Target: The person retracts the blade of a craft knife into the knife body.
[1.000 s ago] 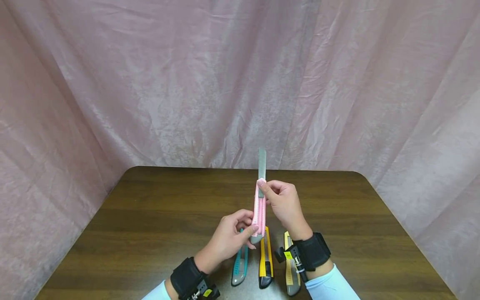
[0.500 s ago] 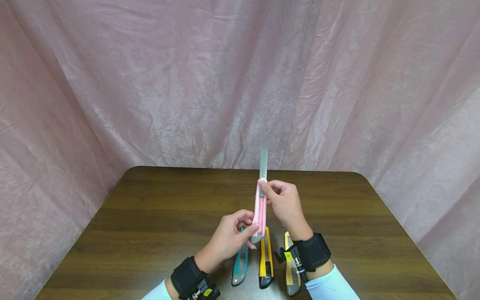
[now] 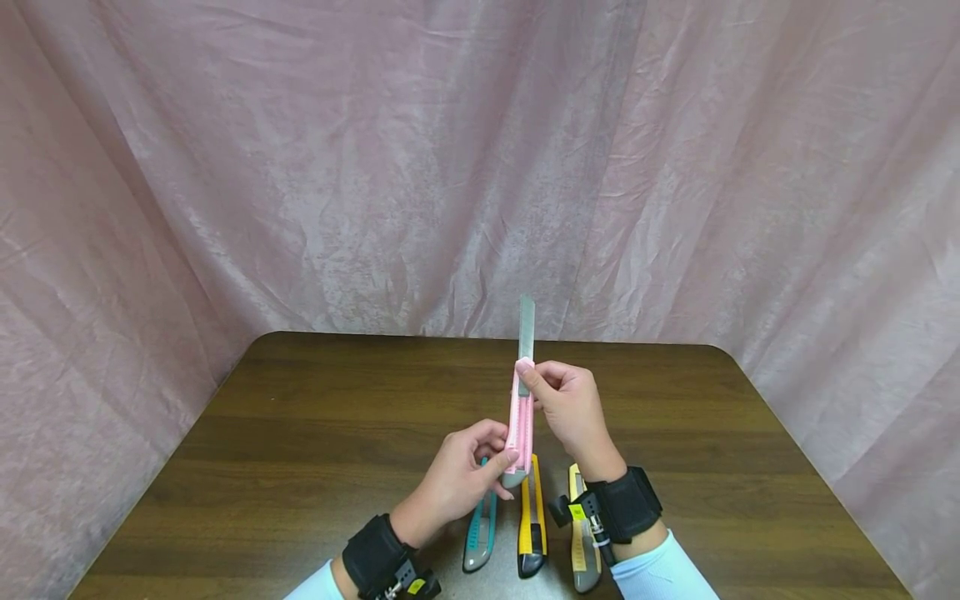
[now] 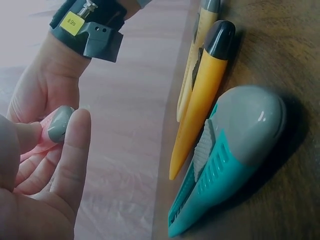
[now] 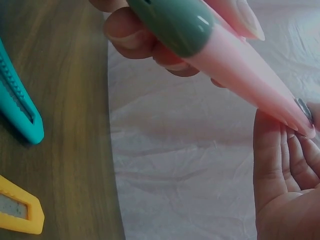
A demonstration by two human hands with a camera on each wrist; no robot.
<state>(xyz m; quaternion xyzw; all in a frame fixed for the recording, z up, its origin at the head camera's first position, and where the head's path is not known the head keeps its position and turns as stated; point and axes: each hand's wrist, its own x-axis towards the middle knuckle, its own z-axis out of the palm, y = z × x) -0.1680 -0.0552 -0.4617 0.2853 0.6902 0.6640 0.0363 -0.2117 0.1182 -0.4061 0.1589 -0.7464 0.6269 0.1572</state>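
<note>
A pink utility knife (image 3: 519,429) with a grey end cap is held up over the table, its long grey blade (image 3: 527,327) out and pointing away. My left hand (image 3: 463,468) pinches the knife near its grey end, thumb on the front. Higher up, my right hand (image 3: 568,407) grips the blade end of the pink body between thumb and fingers. In the left wrist view the grey end cap (image 4: 61,124) pokes out between the left fingers. The right wrist view shows the pink body (image 5: 250,75) stretching from one hand to the other.
On the wooden table (image 3: 337,417) below the hands lie a teal utility knife (image 3: 480,533), a yellow and black one (image 3: 532,533) and a pale yellow and grey one (image 3: 585,550), the last partly behind the right wrist's camera. A pink curtain (image 3: 450,167) hangs behind the table.
The pink utility knife has shifted very slightly to the right at its blade end. Both hands keep the same hold on it.
</note>
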